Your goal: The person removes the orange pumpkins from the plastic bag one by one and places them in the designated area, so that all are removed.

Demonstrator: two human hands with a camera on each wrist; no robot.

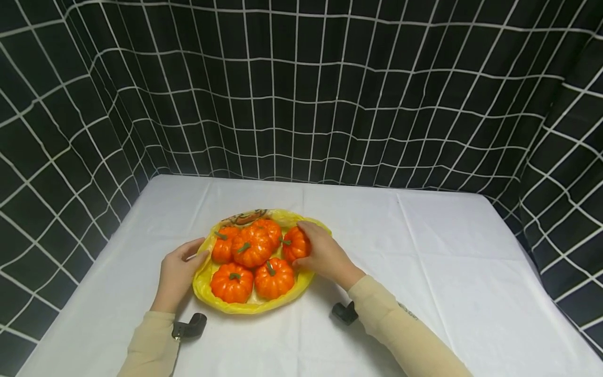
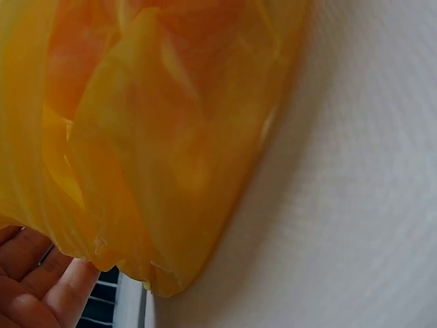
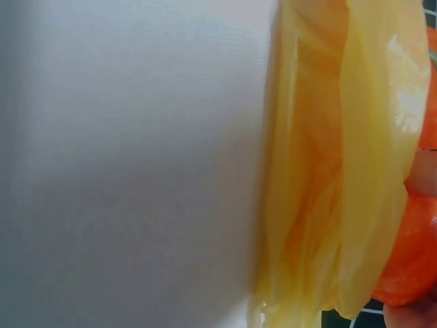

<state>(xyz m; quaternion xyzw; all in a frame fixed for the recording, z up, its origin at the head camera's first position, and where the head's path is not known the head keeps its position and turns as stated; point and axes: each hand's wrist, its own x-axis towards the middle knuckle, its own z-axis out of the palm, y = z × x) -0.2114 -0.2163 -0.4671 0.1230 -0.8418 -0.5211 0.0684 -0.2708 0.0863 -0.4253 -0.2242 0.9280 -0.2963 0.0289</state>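
Several small orange pumpkins with green stems lie heaped on a spread yellow plastic bag in the middle of the white table. My right hand curls round the rightmost pumpkin at the bag's right edge. My left hand rests against the bag's left rim, thumb touching the plastic. In the left wrist view the yellow bag fills the frame with my fingers at its lower edge. The right wrist view shows the bag's folds and a bit of orange pumpkin.
A white cloth covers the table, with bare cloth left and right of the bag. Black curtains with a white grid close off the back and both sides. Small black wrist mounts sit by my sleeves.
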